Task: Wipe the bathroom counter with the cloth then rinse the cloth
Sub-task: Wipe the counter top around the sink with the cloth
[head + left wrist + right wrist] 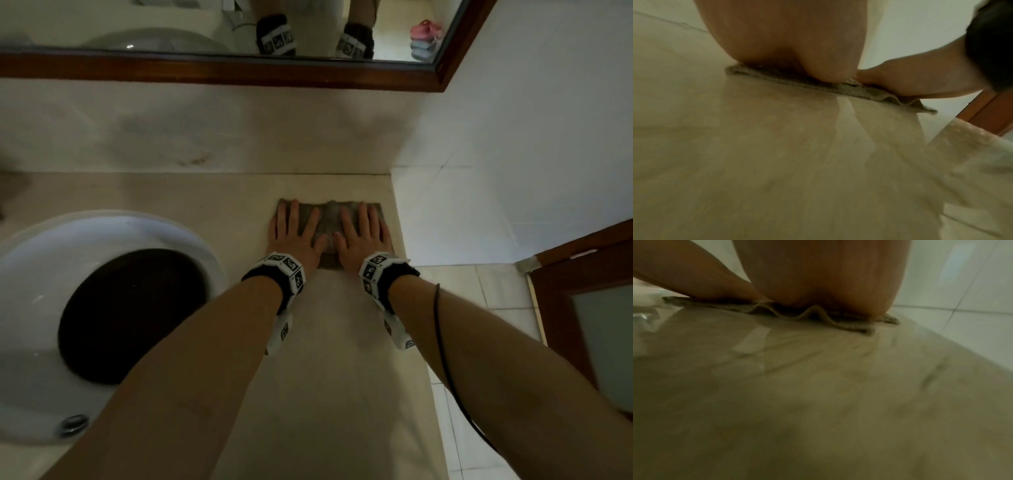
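Both palms lie flat on the cloth (328,222), fingers straight and spread, pressing rather than gripping: the left hand (297,236) on its left half, the right hand (363,235) on its right. The cloth sits directly under the hands on the counter (342,342), its long axis running side to side, bunched into a ridge between them. The sink (113,240) lies off to the left, nearer the left hand. A wet-looking streak trails back toward the wrists, though the wrist views are blurred.
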`<act>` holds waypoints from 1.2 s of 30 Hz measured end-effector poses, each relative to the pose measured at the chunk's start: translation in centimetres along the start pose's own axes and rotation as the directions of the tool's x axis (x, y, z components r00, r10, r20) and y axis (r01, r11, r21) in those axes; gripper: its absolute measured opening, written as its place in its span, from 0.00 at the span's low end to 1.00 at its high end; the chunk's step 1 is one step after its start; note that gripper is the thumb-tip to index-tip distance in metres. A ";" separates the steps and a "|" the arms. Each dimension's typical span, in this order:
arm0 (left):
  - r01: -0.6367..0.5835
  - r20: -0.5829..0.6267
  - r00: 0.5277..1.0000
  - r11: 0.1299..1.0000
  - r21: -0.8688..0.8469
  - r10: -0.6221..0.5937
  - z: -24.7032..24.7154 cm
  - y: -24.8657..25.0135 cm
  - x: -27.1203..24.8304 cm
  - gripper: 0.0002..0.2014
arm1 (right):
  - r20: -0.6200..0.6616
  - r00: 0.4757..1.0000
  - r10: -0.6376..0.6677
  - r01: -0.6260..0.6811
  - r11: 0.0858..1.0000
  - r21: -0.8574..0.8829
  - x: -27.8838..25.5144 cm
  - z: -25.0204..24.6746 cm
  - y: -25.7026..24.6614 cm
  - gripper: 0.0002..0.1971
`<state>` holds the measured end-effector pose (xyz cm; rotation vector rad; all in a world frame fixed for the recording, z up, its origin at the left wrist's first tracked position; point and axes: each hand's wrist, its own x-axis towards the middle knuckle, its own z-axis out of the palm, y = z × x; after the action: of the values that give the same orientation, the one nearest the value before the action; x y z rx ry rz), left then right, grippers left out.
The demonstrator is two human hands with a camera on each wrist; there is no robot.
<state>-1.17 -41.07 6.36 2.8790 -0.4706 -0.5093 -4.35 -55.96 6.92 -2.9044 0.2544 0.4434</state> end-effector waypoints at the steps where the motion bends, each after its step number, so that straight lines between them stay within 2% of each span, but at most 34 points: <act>1: -0.009 0.003 1.000 1.000 0.002 0.009 0.2 -0.8 -1.2 0.31 | 0.008 1.000 0.010 -0.010 1.000 0.001 -1.2 0.6 -0.9 0.31; 7: -0.029 0.026 0.999 0.999 0.043 0.028 1.9 -5.0 -9.1 0.33 | 0.075 0.997 0.029 -0.029 1.000 -0.006 -8.4 3.2 -6.8 0.31; 10: -0.032 0.026 0.999 0.998 0.062 0.031 3.3 -5.4 -11.6 0.35 | 0.106 0.993 0.057 -0.058 0.998 0.011 -10.9 4.4 -7.9 0.31; 15: -0.038 0.010 0.999 0.997 0.072 0.038 4.0 -6.0 -13.6 0.36 | 0.086 0.994 0.068 -0.068 0.998 -0.001 -12.8 5.3 -8.6 0.31; 22: -0.100 -0.008 0.995 0.994 0.040 0.101 2.9 -6.6 -11.0 0.34 | 0.054 0.999 0.008 -0.007 1.000 -0.010 -10.4 5.0 -7.3 0.30; 30: -0.057 -0.033 0.998 0.997 0.044 0.058 1.1 -5.7 -5.1 0.29 | 0.088 0.996 0.033 -0.035 0.999 0.028 -4.7 2.3 -5.9 0.30; 36: -0.037 -0.041 0.998 0.996 0.082 0.040 -0.1 -4.7 0.4 0.31 | 0.069 0.997 0.017 -0.019 0.999 0.032 0.7 0.4 -4.3 0.30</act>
<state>0.54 -36.77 5.25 2.9452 -0.5515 -0.4319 -2.97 -51.85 7.06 -2.8507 0.2747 0.5358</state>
